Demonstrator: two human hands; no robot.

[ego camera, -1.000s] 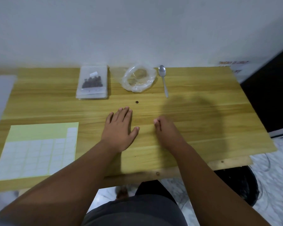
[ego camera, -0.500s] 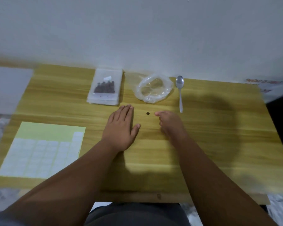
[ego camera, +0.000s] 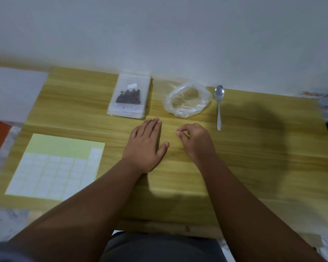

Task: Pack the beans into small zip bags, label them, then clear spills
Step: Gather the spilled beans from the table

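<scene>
Since half a second ago the right hand [ego camera: 195,142] has closed over the spot where a loose bean [ego camera: 177,132] lay on the table [ego camera: 254,157]. That spot of wood no longer shows the bean lying free. The view has also tipped a little, so the things at the back sit lower in the picture.

The right hand's fingers [ego camera: 184,127] are curled, with thumb and forefinger tips pinched together just above the wood. Only a small dark speck of the bean shows between them. The left hand [ego camera: 144,146] lies flat on the table, palm down, with its fingers straight and close together and the thumb spread. It holds nothing, and its fingertips are just short of the zip bag [ego camera: 129,103].

That zip bag lies flat near the wall on top of a small stack of bags. A cluster of dark beans [ego camera: 128,96] is inside it and a small white label [ego camera: 132,85] is near its top. A crumpled clear plastic bag [ego camera: 187,103] lies to its right, and a metal spoon [ego camera: 219,106] beside that has its bowl toward the wall. A sheet of labels [ego camera: 55,167] lies at the table's near left.
</scene>
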